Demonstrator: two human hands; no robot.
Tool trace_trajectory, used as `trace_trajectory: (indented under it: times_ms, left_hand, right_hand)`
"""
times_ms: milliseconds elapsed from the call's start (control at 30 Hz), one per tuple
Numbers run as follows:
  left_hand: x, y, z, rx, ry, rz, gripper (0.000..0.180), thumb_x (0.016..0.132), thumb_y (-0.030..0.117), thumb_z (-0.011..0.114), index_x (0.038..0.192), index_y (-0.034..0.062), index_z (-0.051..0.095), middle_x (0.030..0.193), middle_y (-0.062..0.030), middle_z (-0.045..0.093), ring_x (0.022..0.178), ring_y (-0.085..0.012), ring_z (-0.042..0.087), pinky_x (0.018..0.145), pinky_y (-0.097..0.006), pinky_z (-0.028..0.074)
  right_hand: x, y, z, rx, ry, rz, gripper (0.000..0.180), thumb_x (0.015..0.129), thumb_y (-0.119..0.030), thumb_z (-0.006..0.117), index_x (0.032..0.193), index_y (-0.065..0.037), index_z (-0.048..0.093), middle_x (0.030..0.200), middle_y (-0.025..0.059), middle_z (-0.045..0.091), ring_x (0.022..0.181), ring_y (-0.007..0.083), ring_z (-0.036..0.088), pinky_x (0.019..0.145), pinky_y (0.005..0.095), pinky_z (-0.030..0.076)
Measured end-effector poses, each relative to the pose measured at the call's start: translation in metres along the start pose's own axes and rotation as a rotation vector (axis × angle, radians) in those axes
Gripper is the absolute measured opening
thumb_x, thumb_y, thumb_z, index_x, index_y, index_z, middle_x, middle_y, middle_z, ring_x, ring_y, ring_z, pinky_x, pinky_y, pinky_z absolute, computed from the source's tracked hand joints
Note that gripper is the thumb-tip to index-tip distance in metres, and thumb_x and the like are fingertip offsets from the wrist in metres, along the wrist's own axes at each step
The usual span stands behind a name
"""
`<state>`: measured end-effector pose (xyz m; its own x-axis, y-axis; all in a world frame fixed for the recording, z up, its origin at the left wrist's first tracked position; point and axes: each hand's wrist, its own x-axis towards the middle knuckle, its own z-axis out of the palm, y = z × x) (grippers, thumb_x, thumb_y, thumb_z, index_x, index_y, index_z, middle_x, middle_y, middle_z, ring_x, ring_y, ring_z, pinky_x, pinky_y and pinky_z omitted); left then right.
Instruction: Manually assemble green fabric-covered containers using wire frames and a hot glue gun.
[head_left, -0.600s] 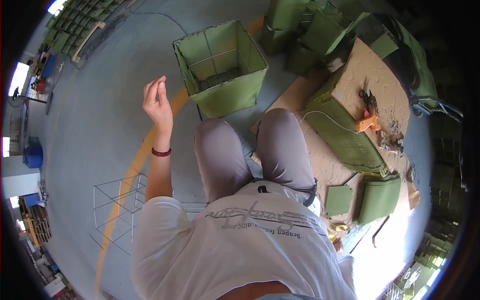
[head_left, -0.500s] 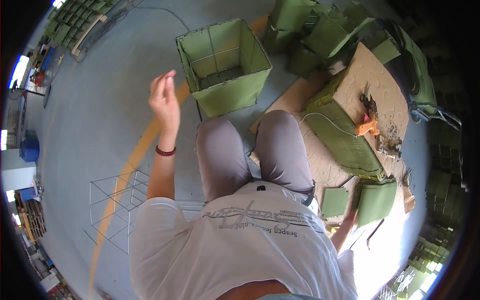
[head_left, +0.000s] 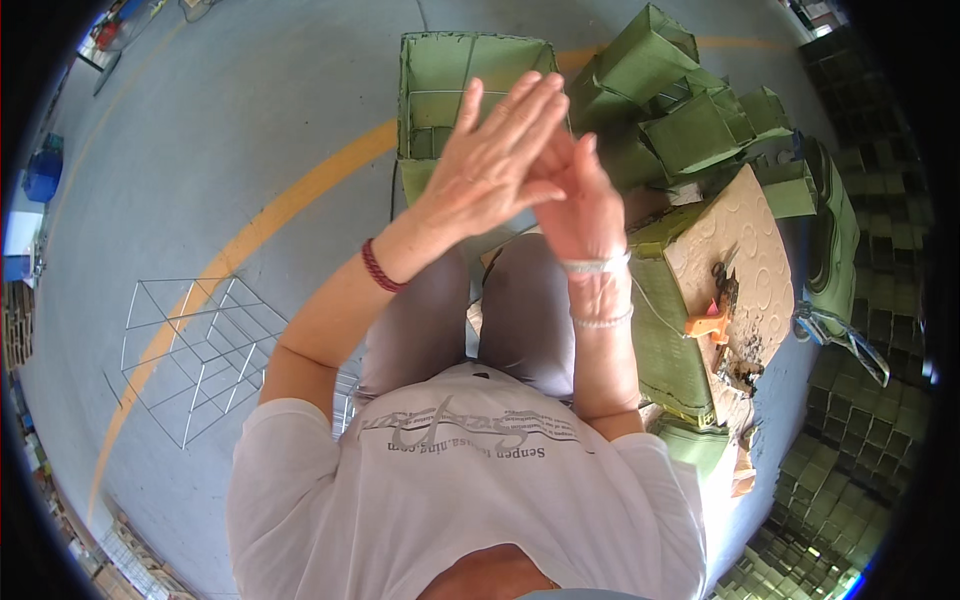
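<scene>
A bluish-grey floor with a curved yellow line spreads around the seated person, and on it, just past the knees, stands the open green box, partly covered from view by both hands. More green boxes crowd together to its right, and a wire frame lies well apart on the left. Because the hands are raised in line with the box, its near rim is masked, so a low or hurried reach could knock it. On the right, an orange glue gun and scissors sit loose on tan cardboard; a wide backward swing of that forearm might sweep them off, and if the gun is hot, burn skin. The left hand slants up and rightward, back toward the camera, fingers straight, thumb out. The right hand rises almost upright, palm turned inward, its fingers partly hidden behind the left. They overlap, though contact is unclear; both grips look loose, with nothing visibly held. Smallest, the red bracelet and beaded bracelet could snag on wire
</scene>
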<state>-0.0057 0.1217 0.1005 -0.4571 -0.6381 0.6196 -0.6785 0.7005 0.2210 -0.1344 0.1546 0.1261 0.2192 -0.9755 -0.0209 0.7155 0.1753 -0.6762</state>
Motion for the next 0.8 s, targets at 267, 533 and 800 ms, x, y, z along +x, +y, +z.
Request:
trace_trajectory:
  times_ms: [267, 533, 800]
  left_hand:
    - [-0.059, -0.086, 0.014, -0.203, 0.262, -0.051, 0.023, 0.072, 0.002, 0.071, 0.094, -0.0002, 0.066, 0.088, -0.0092, 0.063, 0.075, -0.0228, 0.057, 0.062, -0.032, 0.048]
    - [-0.077, -0.092, 0.063, -0.16, 0.08, 0.119, 0.024, 0.068, 0.001, 0.07, 0.092, 0.0008, 0.064, 0.085, -0.0052, 0.057, 0.077, -0.0206, 0.054, 0.064, -0.03, 0.048]
    - [-0.083, -0.098, 0.085, -0.085, 0.048, 0.219, 0.027, 0.069, 0.003, 0.066, 0.096, -0.0013, 0.064, 0.088, -0.0068, 0.056, 0.082, -0.0232, 0.055, 0.068, -0.032, 0.049]
  right_hand:
    - [-0.013, 0.002, -0.111, -1.405, 0.253, -0.51, 0.016, 0.08, 0.002, 0.065, 0.094, -0.002, 0.069, 0.09, 0.0085, 0.065, 0.079, 0.0188, 0.063, 0.069, 0.0256, 0.051]
    - [0.045, 0.029, -0.133, -1.748, -0.286, -0.795, 0.034, 0.061, 0.004, 0.065, 0.094, -0.003, 0.067, 0.09, 0.0086, 0.061, 0.083, 0.0247, 0.06, 0.071, 0.0333, 0.05]
    - [0.078, 0.058, -0.137, -1.738, -0.541, -0.897, 0.035, 0.058, -0.002, 0.064, 0.093, -0.002, 0.067, 0.089, 0.0074, 0.058, 0.083, 0.023, 0.059, 0.07, 0.0325, 0.05]
